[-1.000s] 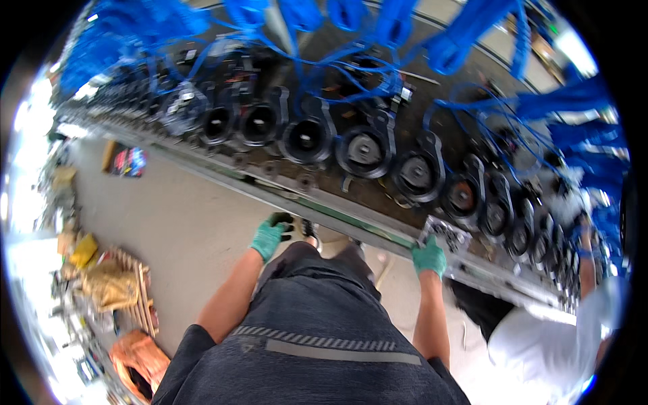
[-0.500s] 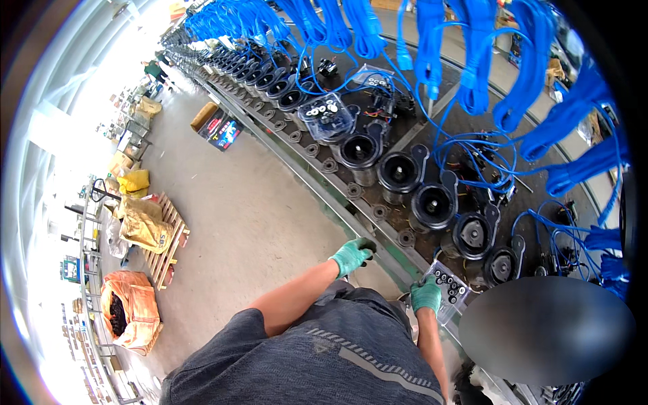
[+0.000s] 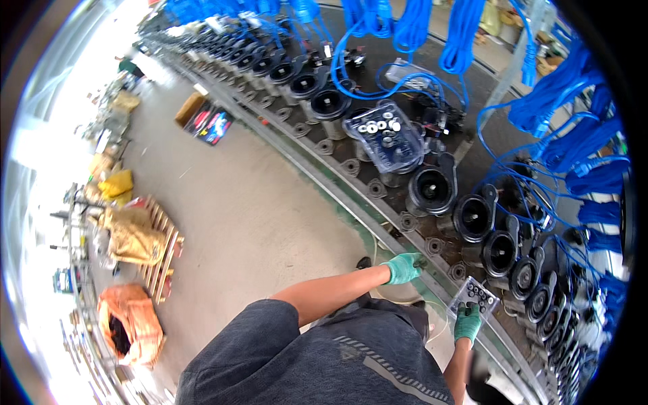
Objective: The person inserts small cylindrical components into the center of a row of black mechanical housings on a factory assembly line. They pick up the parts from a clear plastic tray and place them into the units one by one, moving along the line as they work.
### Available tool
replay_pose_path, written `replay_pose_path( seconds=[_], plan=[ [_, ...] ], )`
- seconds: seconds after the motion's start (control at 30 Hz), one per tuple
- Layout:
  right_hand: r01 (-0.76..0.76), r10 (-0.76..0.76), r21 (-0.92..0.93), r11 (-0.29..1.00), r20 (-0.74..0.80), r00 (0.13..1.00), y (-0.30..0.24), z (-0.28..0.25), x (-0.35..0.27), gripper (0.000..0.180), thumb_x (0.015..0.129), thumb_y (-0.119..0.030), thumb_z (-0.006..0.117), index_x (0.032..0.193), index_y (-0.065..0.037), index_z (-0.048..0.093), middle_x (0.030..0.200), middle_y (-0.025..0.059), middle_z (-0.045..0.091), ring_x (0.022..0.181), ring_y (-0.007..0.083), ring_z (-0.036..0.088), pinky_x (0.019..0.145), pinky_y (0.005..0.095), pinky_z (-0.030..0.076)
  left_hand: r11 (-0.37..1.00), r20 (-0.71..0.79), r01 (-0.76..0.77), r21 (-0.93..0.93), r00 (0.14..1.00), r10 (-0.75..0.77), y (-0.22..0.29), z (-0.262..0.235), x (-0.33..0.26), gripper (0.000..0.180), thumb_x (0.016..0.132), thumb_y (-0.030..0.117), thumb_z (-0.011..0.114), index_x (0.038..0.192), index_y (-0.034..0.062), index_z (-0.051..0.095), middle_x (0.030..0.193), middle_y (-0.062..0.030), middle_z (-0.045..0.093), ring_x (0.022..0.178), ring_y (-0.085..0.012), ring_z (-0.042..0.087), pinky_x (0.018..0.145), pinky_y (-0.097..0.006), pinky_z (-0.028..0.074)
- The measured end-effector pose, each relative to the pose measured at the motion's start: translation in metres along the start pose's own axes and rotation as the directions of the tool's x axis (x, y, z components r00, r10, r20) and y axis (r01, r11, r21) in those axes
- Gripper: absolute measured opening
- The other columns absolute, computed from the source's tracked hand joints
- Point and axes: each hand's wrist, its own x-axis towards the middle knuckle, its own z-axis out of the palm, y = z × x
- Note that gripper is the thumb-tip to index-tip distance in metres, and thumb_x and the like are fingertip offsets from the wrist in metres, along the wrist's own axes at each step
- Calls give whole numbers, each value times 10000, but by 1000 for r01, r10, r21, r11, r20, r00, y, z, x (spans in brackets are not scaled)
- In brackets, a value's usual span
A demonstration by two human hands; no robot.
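Note:
My left hand, in a green glove, reaches over the front rail of the bench. Its fingers are curled together, and whatever they may hold is too small to make out. In my right hand's reach lies a clear plastic box with several small black rings in it. That gloved hand bends its fingers over the box's near side, tips down at the rings, and I cannot see what is between them. Past both hands stand black round motor housings in a row. Dark flanges line the front of the bench.
A second clear box with white and black rings rests on top of the housings. Bundled blue cables hang above, with loose loops on the bench. To the left are an open carton, a wooden pallet and an orange sack.
My view has shifted along the bench. My left hand has moved in over the rail, and my right hand has gone from the small box's side to its near edge, fingers over the rings.

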Motion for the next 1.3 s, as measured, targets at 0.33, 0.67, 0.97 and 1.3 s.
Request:
replay_pose_path(
  seconds=[0.33, 0.67, 0.97, 1.3],
  plan=[
    [40, -44, -32, 999, -129, 991, 48, -40, 8, 270, 818, -136, 710, 1079, -65, 709, 1099, 179, 676, 986, 386, 661, 863, 451, 538, 943, 73, 148, -299, 989, -133, -8, -11, 14, 341, 968, 34, 597, 1308, 21, 607, 1218, -68, 700, 1061, -150, 647, 905, -293, 526],
    [130, -131, -173, 976, 10, 991, 3, -21, 48, 373, 844, -314, 745, 1126, -88, 653, 1141, 157, 668, 1054, 373, 647, 870, 475, 537, 947, -18, 215, -237, 974, -225, 11, -2, 29, 330, 972, 26, 599, 1301, 4, 606, 1159, -80, 705, 1005, -134, 639, 853, -283, 528],
    [156, -147, -224, 962, 55, 988, 2, -27, 57, 317, 888, -360, 672, 1035, -79, 672, 1025, 182, 710, 940, 388, 689, 809, 509, 548, 953, -55, 249, 173, 968, -244, 47, 19, 38, 378, 950, 92, 639, 1316, 7, 605, 1161, -125, 718, 1019, -189, 661, 964, -299, 495],
    [-50, 30, 103, 993, 180, 983, -69, 8, 85, 272, 885, -292, 682, 1023, -69, 756, 959, 212, 729, 933, 414, 694, 824, 473, 552, 707, 202, -268, 654, 963, 179, 62, 48, 69, 469, 843, 96, 656, 1306, 51, 598, 1352, -221, 544, 1140, -405, 604, 977, -470, 517]
  ],
)
